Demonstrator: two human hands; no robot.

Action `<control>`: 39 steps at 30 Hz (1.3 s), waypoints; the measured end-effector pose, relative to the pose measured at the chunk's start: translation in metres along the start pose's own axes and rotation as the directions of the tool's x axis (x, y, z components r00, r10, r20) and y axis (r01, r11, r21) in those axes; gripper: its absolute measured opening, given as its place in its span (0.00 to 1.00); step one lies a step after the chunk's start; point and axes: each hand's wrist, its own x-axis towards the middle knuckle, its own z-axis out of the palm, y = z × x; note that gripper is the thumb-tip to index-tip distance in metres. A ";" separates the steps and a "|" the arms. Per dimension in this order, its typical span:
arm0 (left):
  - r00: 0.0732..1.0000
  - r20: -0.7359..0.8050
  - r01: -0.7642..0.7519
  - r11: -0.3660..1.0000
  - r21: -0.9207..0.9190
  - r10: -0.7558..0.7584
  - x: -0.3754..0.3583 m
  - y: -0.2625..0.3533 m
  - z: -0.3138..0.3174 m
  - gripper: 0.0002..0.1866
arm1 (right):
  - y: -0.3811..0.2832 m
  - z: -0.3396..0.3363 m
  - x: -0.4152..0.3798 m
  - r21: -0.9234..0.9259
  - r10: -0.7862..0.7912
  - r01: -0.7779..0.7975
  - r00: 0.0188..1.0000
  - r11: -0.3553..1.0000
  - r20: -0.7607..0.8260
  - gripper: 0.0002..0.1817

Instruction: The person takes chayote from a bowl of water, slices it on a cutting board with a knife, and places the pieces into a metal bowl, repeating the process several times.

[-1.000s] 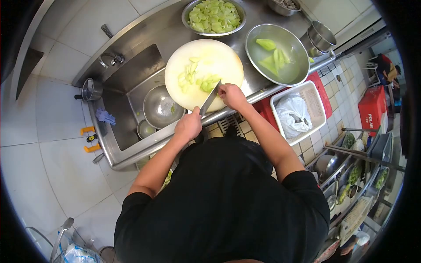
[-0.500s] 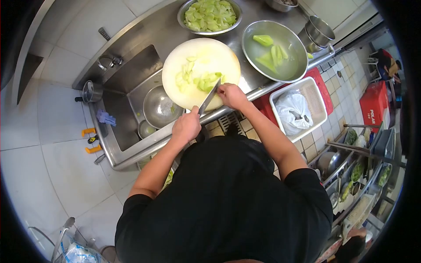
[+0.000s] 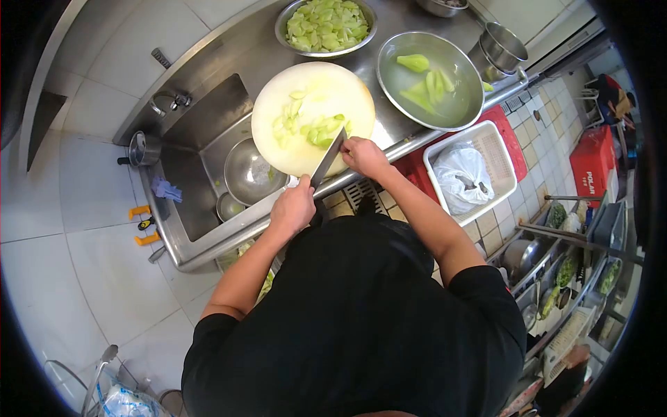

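Note:
My left hand is closed round the handle of a kitchen knife, its blade slanting up over the near edge of a round white cutting board. Close to the blade's tip, my right hand has its fingers curled on a pale green piece, apparently chayote, mostly hidden by hand and blade. Cut green slices lie just left of the knife, and more loose slices are scattered further left. The board rests across the sink's right side and the steel counter.
Behind the board stands a bowl heaped with slices. A basin of water holds peeled green pieces. The sink contains a steel bowl. A white basket with a plastic bag sits below right. Another person's hand shows lower right.
Both hands and the knife stay at the board, with only a slight shift in the fingers and blade. The whole view has moved a little. The other person's hand at lower right has moved up.

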 end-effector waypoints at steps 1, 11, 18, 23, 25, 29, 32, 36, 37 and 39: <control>1.000 0.004 -0.004 1.000 -0.011 0.005 0.006 -0.007 0.008 0.13 | 0.002 0.001 0.000 0.000 -0.018 0.018 1.000 1.000 -0.010 0.08; 0.999 -0.033 -0.017 0.999 -0.039 0.016 0.025 -0.029 0.005 0.15 | 0.006 -0.013 0.000 0.016 -0.047 0.049 0.992 0.999 -0.113 0.10; 0.996 -0.090 -0.043 0.983 -0.181 0.027 0.050 -0.014 -0.007 0.15 | 0.117 -0.102 0.050 -0.088 0.285 -0.411 0.756 0.908 -0.589 0.18; 0.987 -0.033 -0.159 0.969 -0.189 0.156 0.086 -0.003 0.027 0.16 | 0.181 -0.126 0.055 -0.358 0.587 -0.585 0.801 0.728 -0.116 0.28; 0.986 -0.094 -0.157 0.967 -0.199 0.141 0.093 -0.011 0.027 0.16 | 0.184 -0.129 0.051 -0.350 0.626 -0.605 0.777 0.715 -0.067 0.29; 0.997 -0.067 0.017 0.955 -0.295 -0.038 0.104 -0.046 0.010 0.17 | 0.192 -0.134 0.055 -0.385 0.606 -0.560 0.795 0.733 -0.003 0.27; 0.982 -0.094 0.133 0.949 -0.286 -0.166 0.109 -0.069 -0.008 0.17 | 0.200 -0.139 0.051 -0.430 0.580 -0.517 0.815 0.740 0.018 0.22; 0.983 -0.112 0.129 0.980 -0.148 -0.147 0.102 -0.064 -0.022 0.16 | 0.224 -0.154 0.051 -0.423 0.577 -0.515 0.817 0.746 0.022 0.22; 0.984 -0.117 0.121 0.984 -0.132 -0.137 0.099 -0.060 -0.023 0.16 | 0.222 -0.162 0.051 -0.403 0.582 -0.526 0.813 0.749 0.019 0.23; 0.985 -0.123 0.109 0.989 -0.097 -0.120 0.094 -0.055 -0.023 0.16 | 0.214 -0.193 0.053 -0.263 0.623 -0.585 0.776 0.767 0.092 0.22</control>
